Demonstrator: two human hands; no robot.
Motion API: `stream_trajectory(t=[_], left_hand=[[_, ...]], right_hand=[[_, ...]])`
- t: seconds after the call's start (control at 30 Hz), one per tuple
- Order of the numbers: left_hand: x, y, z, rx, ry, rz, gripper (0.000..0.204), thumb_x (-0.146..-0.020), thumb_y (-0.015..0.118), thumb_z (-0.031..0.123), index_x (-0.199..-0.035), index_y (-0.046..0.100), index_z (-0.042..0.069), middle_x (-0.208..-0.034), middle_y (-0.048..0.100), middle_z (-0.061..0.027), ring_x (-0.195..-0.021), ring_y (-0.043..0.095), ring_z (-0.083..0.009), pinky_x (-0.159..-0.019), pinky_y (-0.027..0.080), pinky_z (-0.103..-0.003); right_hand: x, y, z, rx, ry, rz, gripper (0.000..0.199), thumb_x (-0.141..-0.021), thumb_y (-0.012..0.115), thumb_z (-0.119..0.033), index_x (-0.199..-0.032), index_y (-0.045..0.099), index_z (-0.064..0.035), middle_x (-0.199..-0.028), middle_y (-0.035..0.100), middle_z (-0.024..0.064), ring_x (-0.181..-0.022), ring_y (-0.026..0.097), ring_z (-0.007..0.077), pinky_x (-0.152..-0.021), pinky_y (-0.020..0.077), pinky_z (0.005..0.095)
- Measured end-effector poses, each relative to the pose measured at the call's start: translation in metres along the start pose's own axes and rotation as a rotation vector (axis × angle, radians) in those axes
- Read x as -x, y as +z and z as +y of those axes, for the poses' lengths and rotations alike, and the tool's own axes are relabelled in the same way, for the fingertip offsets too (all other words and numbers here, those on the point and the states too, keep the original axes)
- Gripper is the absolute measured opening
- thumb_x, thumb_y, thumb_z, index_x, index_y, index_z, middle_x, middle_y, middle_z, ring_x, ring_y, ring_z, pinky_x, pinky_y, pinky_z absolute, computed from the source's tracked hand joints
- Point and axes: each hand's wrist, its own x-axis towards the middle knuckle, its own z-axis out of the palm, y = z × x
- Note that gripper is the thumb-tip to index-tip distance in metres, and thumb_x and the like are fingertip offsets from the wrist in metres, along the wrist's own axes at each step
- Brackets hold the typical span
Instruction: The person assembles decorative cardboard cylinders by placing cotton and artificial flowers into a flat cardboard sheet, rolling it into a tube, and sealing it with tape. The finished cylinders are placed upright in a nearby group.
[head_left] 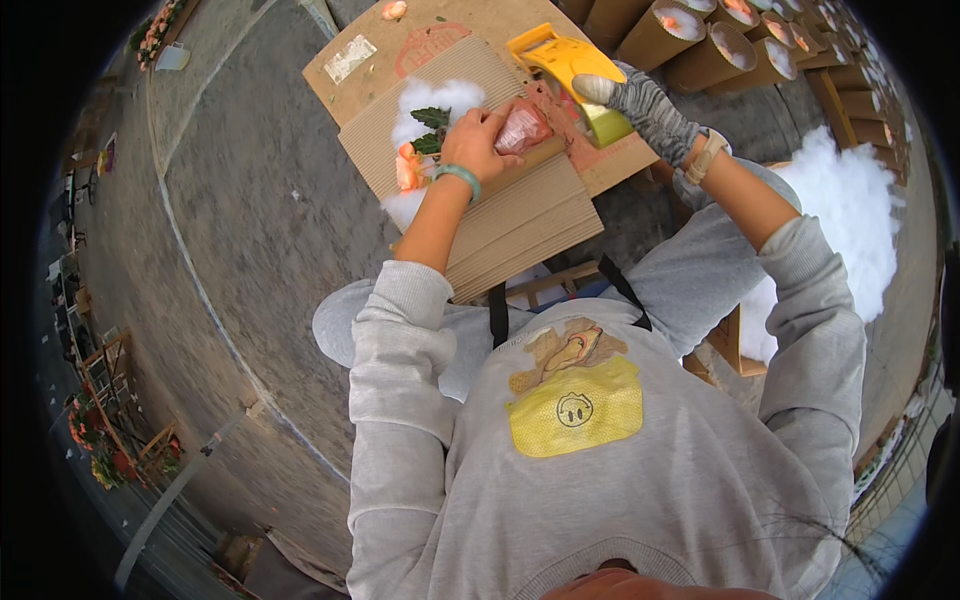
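My bare left hand (476,143), with a green bangle at the wrist, lies over a bundle on a sheet of corrugated cardboard (530,215). Its thumb and fingers close round a pink plastic-wrapped end (523,128). Beside that hand, green leaves (430,118), a peach rose (408,168) and white fluffy wadding (455,95) lie on the cardboard. In a grey glove, my right hand (645,105) grips a yellow tape dispenser (565,58) carrying a yellow-green tape roll (606,127). The dispenser is right of the bundle; whether its tape touches the bundle is unclear.
Under the corrugated sheet is a cardboard box (400,40) with a loose peach bloom (394,10) on top. Brown cardboard tubes (705,62) crowd the upper right. A heap of white wadding (845,200) sits by my right leg. Flower bunches (95,440) stand far left.
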Motion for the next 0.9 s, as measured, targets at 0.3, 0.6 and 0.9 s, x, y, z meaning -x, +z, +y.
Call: stream_trajectory(t=[0.3,0.6,0.9], left_hand=[[-0.006,-0.001,-0.008,0.145,-0.158,0.097,0.082,-0.059,0.079,0.035,-0.124,0.042,0.003,-0.092,0.067,-0.0113,-0.088,0.063,-0.0302,-0.077,0.05,-0.037],[-0.04,-0.012,-0.037,0.157,-0.119,-0.13,0.072,-0.053,0.079,0.044,-0.113,0.062,0.009,-0.091,0.066,-0.0118,-0.087,0.063,-0.0274,-0.079,0.048,-0.036],[-0.01,-0.011,0.001,-0.102,-0.087,-0.099,0.055,-0.056,0.079,0.038,-0.096,0.059,0.007,-0.088,0.065,-0.0131,-0.082,0.061,-0.0314,-0.074,0.049,-0.039]], right_hand=[[0.111,0.072,-0.036,-0.214,0.342,-0.013,0.045,-0.077,0.069,-0.033,-0.106,0.056,-0.0007,-0.084,0.063,0.0061,-0.077,0.062,0.0129,-0.065,0.0486,0.0265],[0.095,0.073,0.013,0.596,0.361,-0.206,0.068,-0.07,0.07,-0.046,-0.114,0.05,0.0026,-0.097,0.061,0.0221,-0.089,0.06,0.0374,-0.079,0.0473,0.0437],[0.01,0.013,0.04,1.231,0.004,0.005,0.047,-0.081,0.062,-0.03,-0.117,0.05,-0.0031,-0.11,0.057,0.0191,-0.1,0.055,0.0379,-0.087,0.0427,0.0415]])
